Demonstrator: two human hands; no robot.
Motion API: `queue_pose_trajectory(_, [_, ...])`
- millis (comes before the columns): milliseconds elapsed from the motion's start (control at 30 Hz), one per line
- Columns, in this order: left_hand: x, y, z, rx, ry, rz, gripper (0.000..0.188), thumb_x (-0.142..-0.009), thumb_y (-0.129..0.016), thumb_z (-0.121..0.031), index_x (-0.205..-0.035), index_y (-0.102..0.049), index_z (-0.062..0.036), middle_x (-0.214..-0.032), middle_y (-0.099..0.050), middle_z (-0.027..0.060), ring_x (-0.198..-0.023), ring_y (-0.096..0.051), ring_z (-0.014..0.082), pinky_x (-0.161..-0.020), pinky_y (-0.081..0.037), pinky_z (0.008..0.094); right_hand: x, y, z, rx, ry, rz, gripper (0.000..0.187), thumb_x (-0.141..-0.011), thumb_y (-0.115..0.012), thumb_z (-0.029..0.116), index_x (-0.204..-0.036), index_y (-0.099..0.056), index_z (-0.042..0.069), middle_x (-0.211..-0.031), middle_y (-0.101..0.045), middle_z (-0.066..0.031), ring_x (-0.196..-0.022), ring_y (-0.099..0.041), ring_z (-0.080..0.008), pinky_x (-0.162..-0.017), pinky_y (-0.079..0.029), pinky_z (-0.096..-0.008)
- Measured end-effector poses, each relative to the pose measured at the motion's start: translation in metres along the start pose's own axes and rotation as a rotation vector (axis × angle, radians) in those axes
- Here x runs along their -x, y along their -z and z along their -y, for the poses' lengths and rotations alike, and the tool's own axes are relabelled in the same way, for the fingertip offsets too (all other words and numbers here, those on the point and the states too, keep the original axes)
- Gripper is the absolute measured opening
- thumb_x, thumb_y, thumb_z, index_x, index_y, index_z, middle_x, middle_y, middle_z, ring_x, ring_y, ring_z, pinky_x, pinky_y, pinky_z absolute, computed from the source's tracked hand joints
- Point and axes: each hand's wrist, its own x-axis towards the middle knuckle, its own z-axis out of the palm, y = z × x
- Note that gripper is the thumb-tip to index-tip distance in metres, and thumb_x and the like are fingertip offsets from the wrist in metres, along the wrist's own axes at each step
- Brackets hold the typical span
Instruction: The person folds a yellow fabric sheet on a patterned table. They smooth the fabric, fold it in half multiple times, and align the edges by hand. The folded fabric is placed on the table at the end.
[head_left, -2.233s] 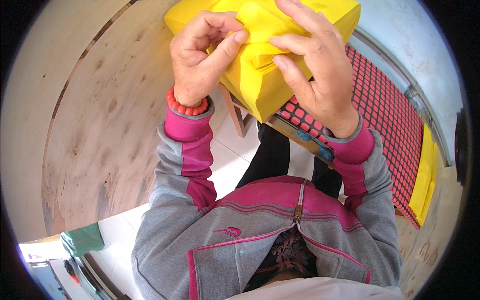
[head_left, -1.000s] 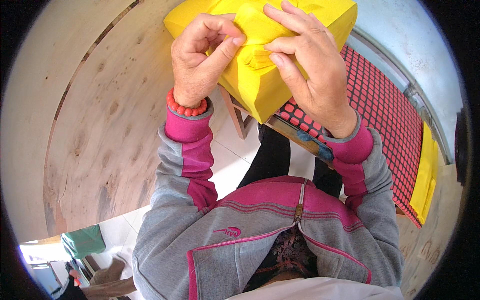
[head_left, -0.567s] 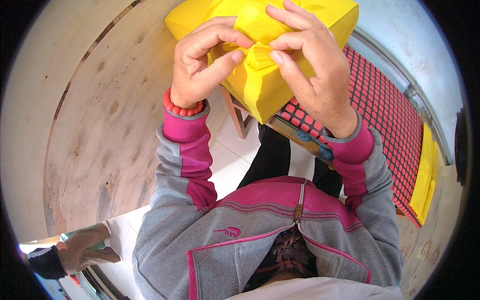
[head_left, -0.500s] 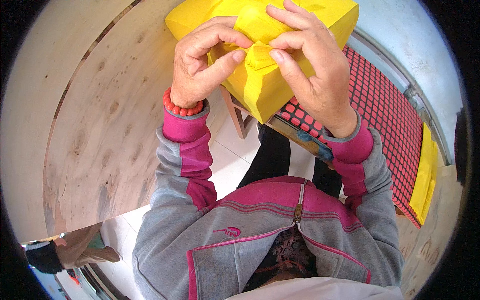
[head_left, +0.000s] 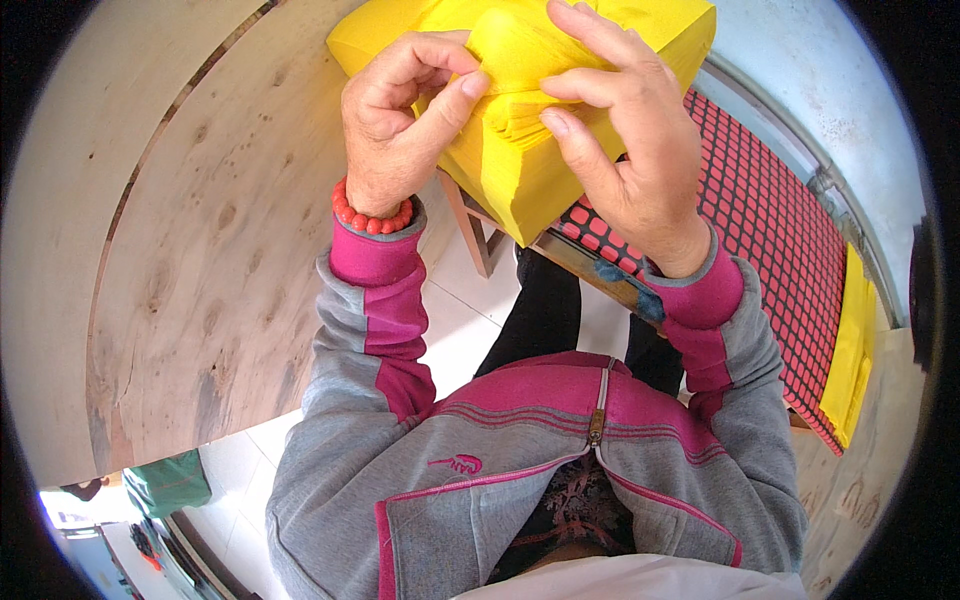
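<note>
A thin bright yellow sheet [head_left: 510,180], paper or cloth, lies in a thick pile at the top of the view, its near corner hanging over the edge. On top is a bunched, pleated fold [head_left: 515,112]. My left hand [head_left: 405,115], with a red bead bracelet [head_left: 372,218] at the wrist, pinches the yellow material left of the pleats between thumb and forefinger. My right hand [head_left: 635,140] hovers at the pleats' right side, thumb and forefinger parted and the other fingers spread. Whether its fingertips touch the material is hard to tell.
To the left stands a large pale wooden board [head_left: 200,260]. A red-and-black checked surface [head_left: 770,260] stretches right, with a folded yellow piece [head_left: 850,350] on its far right edge. A wooden leg [head_left: 468,225] shows beneath the pile. Green cloth [head_left: 168,482] is at lower left.
My right thumb and forefinger have come away from the pleats. My left pinch has shifted slightly up and left. At lower left, a person's dark and brown clothing has gone from view and green cloth shows.
</note>
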Motion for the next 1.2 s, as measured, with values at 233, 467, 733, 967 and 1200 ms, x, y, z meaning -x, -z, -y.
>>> queue_pose_trajectory(233, [0.003, -0.002, 0.001, -0.007, -0.015, -0.028, 0.009, -0.094, -0.065, 0.005, -0.102, -0.067, 0.0014, -0.110, -0.070, 0.0086, -0.099, -0.066, 0.0141, -0.088, -0.052, 0.0266, -0.004, -0.002, 0.000, 0.008, 0.052, 0.020, 0.014, -0.084, -0.073, 0.004, -0.097, -0.066, 0.003, -0.127, -0.066, -0.0213, -0.120, -0.062, -0.0420, -0.104, -0.048, -0.0493])
queue_pose_trajectory(467, [-0.001, 0.007, 0.001, -0.063, -0.087, 0.100, 0.018, -0.089, -0.060, 0.007, -0.099, -0.074, 0.0015, -0.116, -0.070, 0.0163, -0.107, -0.066, 0.0230, -0.094, -0.049, 0.0321, -0.004, -0.005, -0.002, -0.005, 0.049, 0.007, 0.013, -0.085, -0.072, 0.003, -0.095, -0.065, 0.003, -0.125, -0.066, -0.0216, -0.120, -0.062, -0.0428, -0.102, -0.048, -0.0496])
queue_pose_trajectory(733, [-0.006, 0.006, -0.006, -0.127, -0.106, 0.171, 0.025, -0.086, -0.060, 0.006, -0.105, -0.075, 0.0014, -0.118, -0.071, 0.0171, -0.108, -0.066, 0.0242, -0.095, -0.048, 0.0335, -0.002, -0.004, -0.001, -0.068, -0.015, 0.021, 0.012, -0.086, -0.071, 0.003, -0.095, -0.064, 0.002, -0.125, -0.067, -0.0228, -0.122, -0.061, -0.0442, -0.102, -0.048, -0.0491])
queue_pose_trajectory(967, [-0.004, 0.007, -0.012, -0.104, -0.053, 0.219, 0.024, -0.088, -0.058, 0.004, -0.105, -0.075, 0.0011, -0.116, -0.071, 0.0169, -0.105, -0.066, 0.0245, -0.093, -0.048, 0.0329, -0.001, 0.003, 0.002, -0.057, -0.066, 0.081, 0.012, -0.087, -0.071, 0.004, -0.096, -0.064, 0.001, -0.125, -0.066, -0.0244, -0.121, -0.062, -0.0431, -0.102, -0.049, -0.0465])
queue_pose_trajectory(1200, [-0.008, 0.008, -0.014, -0.157, -0.065, 0.263, 0.022, -0.090, -0.059, 0.002, -0.105, -0.075, 0.0010, -0.118, -0.070, 0.0166, -0.108, -0.065, 0.0254, -0.094, -0.048, 0.0328, 0.005, 0.001, -0.003, -0.006, -0.024, 0.090, 0.018, -0.088, -0.071, 0.009, -0.106, -0.069, 0.010, -0.132, -0.066, -0.0093, -0.129, -0.058, -0.0346, -0.109, -0.042, -0.0489])
